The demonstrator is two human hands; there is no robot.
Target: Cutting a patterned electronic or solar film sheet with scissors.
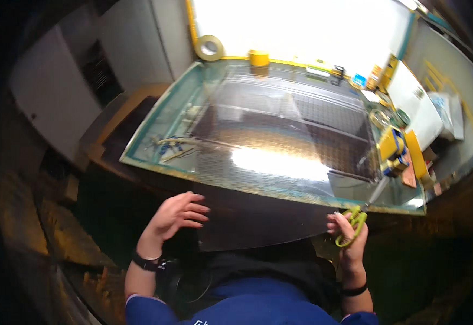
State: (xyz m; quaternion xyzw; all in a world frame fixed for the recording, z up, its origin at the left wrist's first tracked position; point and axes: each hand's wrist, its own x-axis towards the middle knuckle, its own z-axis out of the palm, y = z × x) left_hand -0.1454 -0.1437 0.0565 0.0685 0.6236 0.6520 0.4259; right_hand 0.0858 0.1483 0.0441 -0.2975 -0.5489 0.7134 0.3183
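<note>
Yellow-green-handled scissors point(359, 219) are in my right hand point(352, 249), beside the front right of the glass-topped table point(225, 186). Their blades point up and away over the table edge. My left hand point(175, 218) hovers in front of the table, fingers apart and holding nothing. Between the two hands, a dark see-through sheet point(258, 225) hangs over the front edge with a curved lower rim. More of it seems to lie on the glass, under bright glare, where its outline is hard to tell. The left fingertips are close to its left side; contact cannot be made out.
A tape roll point(210, 48) and a yellow roll point(258, 58) stand at the back by a bright panel. Along the right side lie a blue-and-yellow box point(392, 151), tape rings point(380, 118) and a white board point(416, 105). Blue-and-white strips point(174, 146) lie at left.
</note>
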